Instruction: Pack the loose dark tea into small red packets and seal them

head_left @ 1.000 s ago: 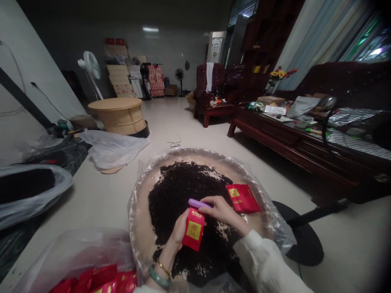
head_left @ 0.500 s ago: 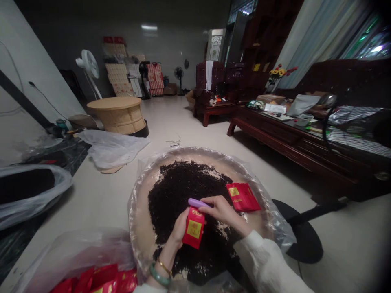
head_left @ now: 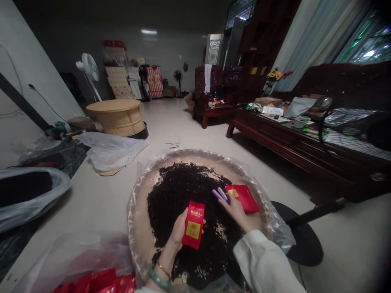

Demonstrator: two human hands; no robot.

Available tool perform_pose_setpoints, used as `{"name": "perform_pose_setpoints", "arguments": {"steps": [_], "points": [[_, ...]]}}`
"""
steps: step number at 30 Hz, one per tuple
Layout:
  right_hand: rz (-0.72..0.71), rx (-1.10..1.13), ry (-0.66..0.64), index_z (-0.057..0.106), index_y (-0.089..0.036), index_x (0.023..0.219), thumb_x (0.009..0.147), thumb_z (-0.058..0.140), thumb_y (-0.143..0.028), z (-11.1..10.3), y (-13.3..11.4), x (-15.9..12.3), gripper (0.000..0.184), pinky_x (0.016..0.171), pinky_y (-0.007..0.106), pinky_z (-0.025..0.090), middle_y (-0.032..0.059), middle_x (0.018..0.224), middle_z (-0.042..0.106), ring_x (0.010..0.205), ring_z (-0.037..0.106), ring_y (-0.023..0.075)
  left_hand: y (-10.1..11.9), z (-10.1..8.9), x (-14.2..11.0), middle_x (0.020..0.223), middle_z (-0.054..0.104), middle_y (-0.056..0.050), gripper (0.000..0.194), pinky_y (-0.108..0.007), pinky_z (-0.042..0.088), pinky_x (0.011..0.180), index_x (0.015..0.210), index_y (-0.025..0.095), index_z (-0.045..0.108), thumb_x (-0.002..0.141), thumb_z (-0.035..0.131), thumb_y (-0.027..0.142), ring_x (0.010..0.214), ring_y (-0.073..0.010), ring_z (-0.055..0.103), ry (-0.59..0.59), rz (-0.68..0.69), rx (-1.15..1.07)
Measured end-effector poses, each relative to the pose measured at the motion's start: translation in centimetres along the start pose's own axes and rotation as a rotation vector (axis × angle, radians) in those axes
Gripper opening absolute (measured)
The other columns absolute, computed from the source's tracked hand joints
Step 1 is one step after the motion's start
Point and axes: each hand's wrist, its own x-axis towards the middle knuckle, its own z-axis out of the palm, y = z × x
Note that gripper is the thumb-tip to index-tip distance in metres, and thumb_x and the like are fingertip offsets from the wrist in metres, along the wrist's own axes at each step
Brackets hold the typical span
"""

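Inside the round tray, dark loose leaves and red packets.

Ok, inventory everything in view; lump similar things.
packet: one, red, in left hand
gadget: one, purple, in right hand
tray: one, beige, centre
heap: one, black, in tray
bags: two, whitish, left
other packets: many, red, tray and bag
sheet: one, whitish, left
round table: one, tan, back left
furniture: several, dark red, right
fans: several, mostly black, back
boxes: many, red and cream, back
flowers: several, yellow and red, right
curtain: one, bluish, right
hands: two, white sleeves, centre
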Motion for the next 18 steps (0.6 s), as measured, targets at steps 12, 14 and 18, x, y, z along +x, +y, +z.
{"name": "perform_pose_setpoints", "arguments": {"steps": [12, 14, 18], "points": [[-0.593, 0.118, -0.203, 0.065, -0.019, 0.076, 0.093, 0.044, -0.05, -1.7, -12.6, -3.5, 0.041, 0.067, 0.026, 0.042, 0.005, 0.074, 0.064, 0.072, 0.058, 0.0163, -1.1, 0.1, 0.2, 0.069, 0.073, -0.01, 0.059, -0.032, 0.051, 0.053, 0.094, 0.01, 0.061, 0.072, 0.061, 0.065, 0.052, -0.0219, 0.067, -0.01, -0.029, 0.125], [-0.619, 0.079, -0.215, 0.061, -0.018, 0.068, 0.094, 0.042, -0.048, -1.7, -12.9, -3.7, 0.044, 0.062, 0.025, 0.039, 0.004, 0.067, 0.061, 0.065, 0.055, 0.0146, -1.0, 0.0, 0.1, 0.067, 0.072, -0.009, 0.056, -0.032, 0.051, 0.053, 0.092, 0.011, 0.062, 0.071, 0.062, 0.063, 0.053, -0.0216, 0.067, -0.023, -0.032, 0.14], [-0.586, 0.084, -0.232, 0.057, -0.018, 0.064, 0.095, 0.043, -0.043, -2.2, -12.8, -3.9, 0.042, 0.061, 0.024, 0.036, 0.0023, 0.065, 0.06, 0.06, 0.052, 0.0128, -1.1, 0.0, 0.0, 0.065, 0.071, -0.006, 0.051, -0.032, 0.052, 0.054, 0.089, 0.014, 0.062, 0.071, 0.064, 0.061, 0.054, -0.0211, 0.066, -0.05, -0.043, 0.141]]}}
